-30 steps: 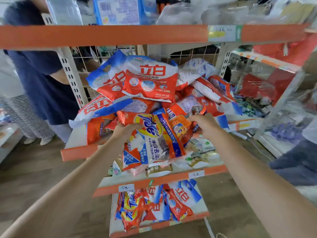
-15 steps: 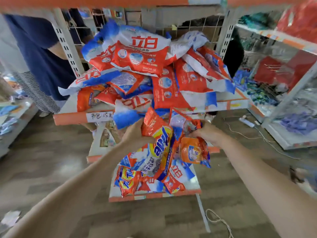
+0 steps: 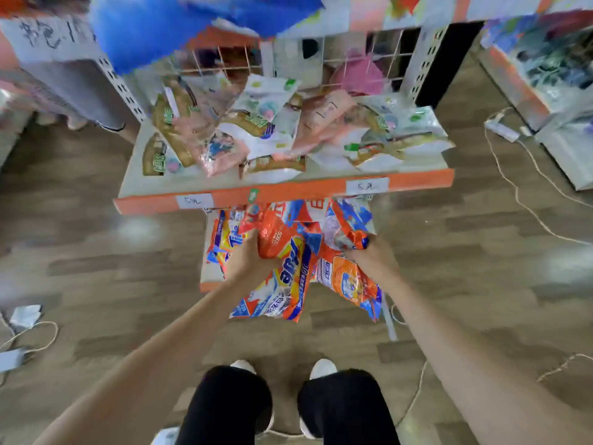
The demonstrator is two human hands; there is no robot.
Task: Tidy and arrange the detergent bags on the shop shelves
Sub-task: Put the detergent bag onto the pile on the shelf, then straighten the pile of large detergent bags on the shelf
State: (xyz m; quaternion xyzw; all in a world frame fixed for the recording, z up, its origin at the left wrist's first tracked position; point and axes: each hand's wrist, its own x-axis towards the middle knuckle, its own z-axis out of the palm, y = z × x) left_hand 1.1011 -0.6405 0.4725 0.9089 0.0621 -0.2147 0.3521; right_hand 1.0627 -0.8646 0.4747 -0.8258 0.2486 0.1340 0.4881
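Wood-grain flooring (image 3: 96,268) spreads below us, with white cables (image 3: 519,194) trailing across it on the right. We look down on a shop rack whose middle shelf (image 3: 288,192) has an orange front edge carrying two handwritten price labels (image 3: 366,186); pale pink, white and gold packets (image 3: 256,130) lie jumbled on it.

Below that, on the bottom shelf (image 3: 210,277), more orange and blue detergent bags (image 3: 226,239) lie on the left side. Our left hand (image 3: 248,256) has its fingers curled around the top of an orange bag with a yellow and blue logo (image 3: 282,281), which hangs down in front of the bottom shelf's edge. Our right hand (image 3: 373,260) grips the crumpled top of a second orange bag (image 3: 349,281), with another orange and blue one (image 3: 348,228) bunched in the same grasp; how many it holds in all we cannot tell. The two held bundles touch each other between our hands.

At the bottom of the view are our black trousers (image 3: 231,406) and white shoes (image 3: 322,367). A blurred blue bag (image 3: 154,30) overhangs the top.
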